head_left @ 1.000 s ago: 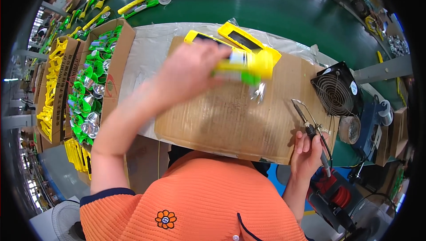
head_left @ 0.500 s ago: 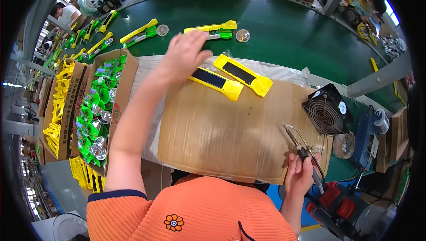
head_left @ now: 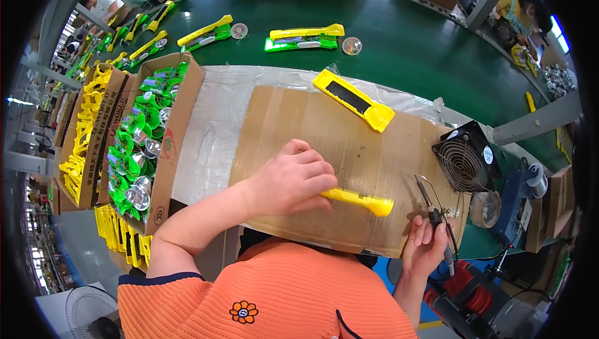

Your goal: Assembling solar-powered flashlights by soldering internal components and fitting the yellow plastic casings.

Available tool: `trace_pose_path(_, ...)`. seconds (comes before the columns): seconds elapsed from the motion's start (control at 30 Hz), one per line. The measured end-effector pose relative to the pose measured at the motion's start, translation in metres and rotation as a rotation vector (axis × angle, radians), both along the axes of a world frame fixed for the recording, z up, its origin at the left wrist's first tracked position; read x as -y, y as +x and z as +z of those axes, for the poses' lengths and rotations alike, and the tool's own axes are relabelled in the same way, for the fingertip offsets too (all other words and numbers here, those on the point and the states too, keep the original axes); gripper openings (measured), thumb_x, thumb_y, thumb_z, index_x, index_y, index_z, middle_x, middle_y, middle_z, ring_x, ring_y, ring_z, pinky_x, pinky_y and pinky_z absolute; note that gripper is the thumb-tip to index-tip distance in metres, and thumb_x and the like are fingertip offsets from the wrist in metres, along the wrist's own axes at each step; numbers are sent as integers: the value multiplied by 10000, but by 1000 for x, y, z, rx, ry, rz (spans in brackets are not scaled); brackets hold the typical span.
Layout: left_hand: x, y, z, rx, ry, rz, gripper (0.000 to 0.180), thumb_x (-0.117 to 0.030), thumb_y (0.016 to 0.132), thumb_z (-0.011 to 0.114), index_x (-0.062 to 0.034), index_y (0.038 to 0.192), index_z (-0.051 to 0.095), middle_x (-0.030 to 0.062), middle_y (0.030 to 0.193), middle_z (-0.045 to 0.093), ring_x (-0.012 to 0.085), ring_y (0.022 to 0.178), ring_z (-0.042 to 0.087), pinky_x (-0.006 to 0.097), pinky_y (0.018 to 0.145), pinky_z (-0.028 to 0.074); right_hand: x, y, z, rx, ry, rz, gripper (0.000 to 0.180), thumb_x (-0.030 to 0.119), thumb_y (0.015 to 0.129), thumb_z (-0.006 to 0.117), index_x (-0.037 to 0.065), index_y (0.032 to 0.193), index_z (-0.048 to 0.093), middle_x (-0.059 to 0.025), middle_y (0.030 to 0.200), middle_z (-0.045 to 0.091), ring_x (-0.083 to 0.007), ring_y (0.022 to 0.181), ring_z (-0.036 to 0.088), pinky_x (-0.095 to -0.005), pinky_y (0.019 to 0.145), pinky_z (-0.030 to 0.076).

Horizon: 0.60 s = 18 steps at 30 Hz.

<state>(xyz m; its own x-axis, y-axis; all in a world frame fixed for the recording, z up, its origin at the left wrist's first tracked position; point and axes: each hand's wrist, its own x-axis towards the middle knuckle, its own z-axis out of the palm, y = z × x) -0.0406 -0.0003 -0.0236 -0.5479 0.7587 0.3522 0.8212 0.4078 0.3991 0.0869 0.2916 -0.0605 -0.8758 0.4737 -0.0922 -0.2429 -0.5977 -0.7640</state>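
Observation:
My left hand (head_left: 293, 180) is closed on one end of a yellow flashlight housing (head_left: 365, 201), which is tipped on its edge over the near part of the cardboard sheet (head_left: 293, 120). A second yellow housing with a dark panel (head_left: 354, 100) lies face up at the sheet's far edge. In my right hand (head_left: 425, 244), at the sheet's right side, is a soldering iron (head_left: 435, 215) pointing away from me. A thin curved metal tube runs alongside its tip.
Left of the sheet stand a carton of green flashlight parts (head_left: 181, 86) and a carton of yellow housings (head_left: 103, 114). A small fan (head_left: 463, 157), a tape roll (head_left: 485, 208) and a blue soldering station (head_left: 513, 198) stand right. Beyond, flashlight parts lie along the green conveyor (head_left: 412, 58).
My left hand has come back toward me with one yellow housing from the far side of the sheet, now turned on edge. The right hand keeps the iron nearly in place.

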Motion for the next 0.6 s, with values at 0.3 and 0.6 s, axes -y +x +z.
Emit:
trace_pose_path(0.3, 1, -9, 4, -66, -287, -58, 210, -272, 811, 728, -124, 867, 590, 17, 803, 547, 204, 774, 565, 347, 707, 442, -3, 2, 0, -50, -18, 16, 154, 159, 968, 576, 140, 921, 431, 23, 584, 421, -106, 490, 433, -332, 776, 442)
trace_pose_path(0.6, -41, -109, -12, -301, -102, 196, 455, -404, 1004, 481, -73, 1299, 585, 156, 1413, 519, 292, 1350, 447, 458, 1151, 285, -5, 2, -5, -116, 0, 124, 22, 138, 1021, 493, 130, 1007, 508, 28, 620, 393, -89, 569, 412, -330, 858, 454)
